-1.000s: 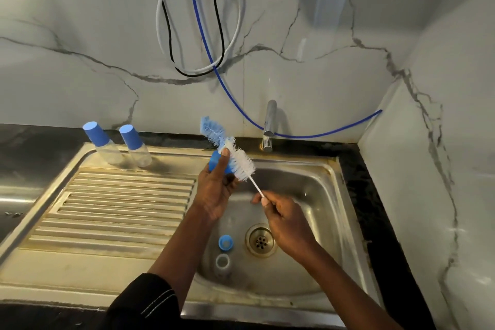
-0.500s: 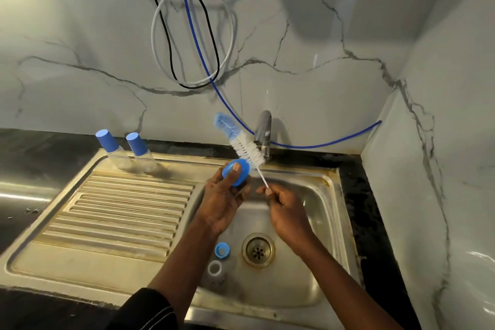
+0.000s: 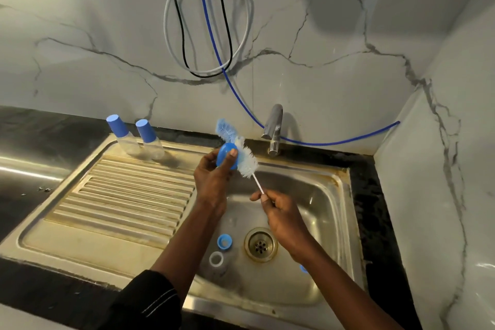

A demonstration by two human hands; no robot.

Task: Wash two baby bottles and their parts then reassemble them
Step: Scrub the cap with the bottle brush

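left hand (image 3: 211, 182) grip curled round blue cap (image 3: 226, 159), right hand (image 3: 284, 220) grip pinching brush (image 3: 247, 165) handle, bristles touching cap, sink (image 3: 321, 195) at lower centre holding blue ring (image 3: 224, 241), open bottle (image 3: 216, 259)

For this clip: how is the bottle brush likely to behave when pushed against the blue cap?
Probably floppy: the bottle brush looks bent where it meets the blue cap in the left hand. Likely light: the right hand pinches only its thin white stem, which may flex under hard pushing.
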